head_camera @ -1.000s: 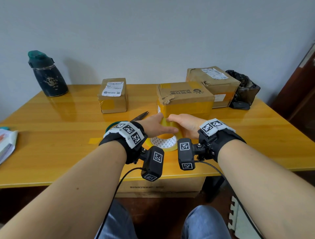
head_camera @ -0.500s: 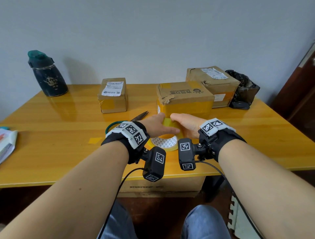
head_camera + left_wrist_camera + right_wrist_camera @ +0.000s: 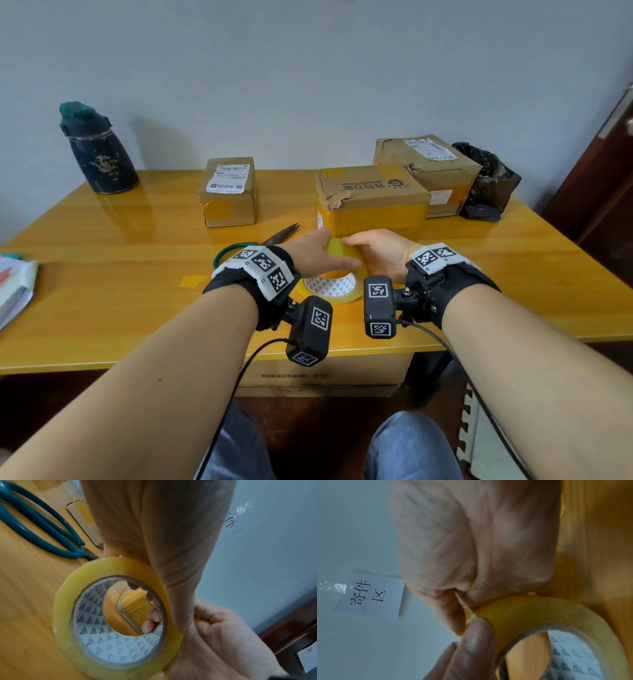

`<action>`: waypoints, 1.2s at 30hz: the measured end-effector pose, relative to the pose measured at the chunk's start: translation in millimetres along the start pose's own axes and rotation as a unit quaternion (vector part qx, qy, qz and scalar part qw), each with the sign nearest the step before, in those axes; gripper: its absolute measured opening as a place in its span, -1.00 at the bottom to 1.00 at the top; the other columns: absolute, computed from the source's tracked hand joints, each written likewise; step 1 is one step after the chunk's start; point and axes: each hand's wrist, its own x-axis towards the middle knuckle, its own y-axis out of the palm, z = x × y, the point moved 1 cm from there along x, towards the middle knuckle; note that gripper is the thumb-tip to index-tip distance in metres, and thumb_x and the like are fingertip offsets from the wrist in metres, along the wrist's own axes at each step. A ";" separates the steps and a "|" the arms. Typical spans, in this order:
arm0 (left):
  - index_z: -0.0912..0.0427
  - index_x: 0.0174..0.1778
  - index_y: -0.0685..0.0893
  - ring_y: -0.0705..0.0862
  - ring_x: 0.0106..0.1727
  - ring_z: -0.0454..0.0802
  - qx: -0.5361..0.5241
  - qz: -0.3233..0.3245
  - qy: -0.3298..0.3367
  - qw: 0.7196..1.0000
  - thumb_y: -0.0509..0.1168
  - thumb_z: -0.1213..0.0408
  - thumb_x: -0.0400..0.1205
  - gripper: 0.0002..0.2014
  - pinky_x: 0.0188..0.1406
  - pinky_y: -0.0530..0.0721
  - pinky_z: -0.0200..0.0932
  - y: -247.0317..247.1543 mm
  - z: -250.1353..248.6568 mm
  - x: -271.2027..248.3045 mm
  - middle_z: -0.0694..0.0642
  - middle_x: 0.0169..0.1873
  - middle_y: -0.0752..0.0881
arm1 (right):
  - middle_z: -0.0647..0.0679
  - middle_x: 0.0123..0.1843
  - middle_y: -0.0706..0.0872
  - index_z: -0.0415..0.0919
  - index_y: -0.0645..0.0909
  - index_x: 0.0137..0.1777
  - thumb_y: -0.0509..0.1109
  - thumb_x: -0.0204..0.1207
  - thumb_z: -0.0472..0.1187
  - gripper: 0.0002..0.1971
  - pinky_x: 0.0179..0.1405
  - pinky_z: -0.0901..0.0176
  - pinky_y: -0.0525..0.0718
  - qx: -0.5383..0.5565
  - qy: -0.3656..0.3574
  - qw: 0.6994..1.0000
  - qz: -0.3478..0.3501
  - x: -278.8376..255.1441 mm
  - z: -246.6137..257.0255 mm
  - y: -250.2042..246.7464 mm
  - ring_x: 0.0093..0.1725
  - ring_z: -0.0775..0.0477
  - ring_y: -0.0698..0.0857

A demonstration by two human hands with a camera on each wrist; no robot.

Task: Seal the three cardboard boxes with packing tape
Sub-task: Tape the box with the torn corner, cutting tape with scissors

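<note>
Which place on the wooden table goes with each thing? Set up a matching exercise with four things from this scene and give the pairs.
Things
1. yellowish roll of packing tape
2. teal-handled scissors
3. dark flask with a teal lid
4. small cardboard box with a white label

Places
A. far left corner, by the wall
B. lying flat, just left of the left hand
C. standing left of the two bigger boxes
D. held between both hands, right hand included

Pairs: 1-D, 2-B, 3-A, 4-C
</note>
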 end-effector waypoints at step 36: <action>0.17 0.52 0.40 0.60 0.17 0.02 0.089 -0.078 -0.002 0.993 0.43 -0.18 0.48 -0.22 -0.08 0.53 -0.19 2.6 -13.0 -7.8 0.12 0.34 0.60 | -0.31 -0.04 0.80 -0.43 0.76 0.01 0.58 0.39 -0.32 -0.76 0.07 -0.15 0.77 -0.211 -0.087 0.937 -0.265 -14.2 28.3 8.6 -0.13 -0.15 0.73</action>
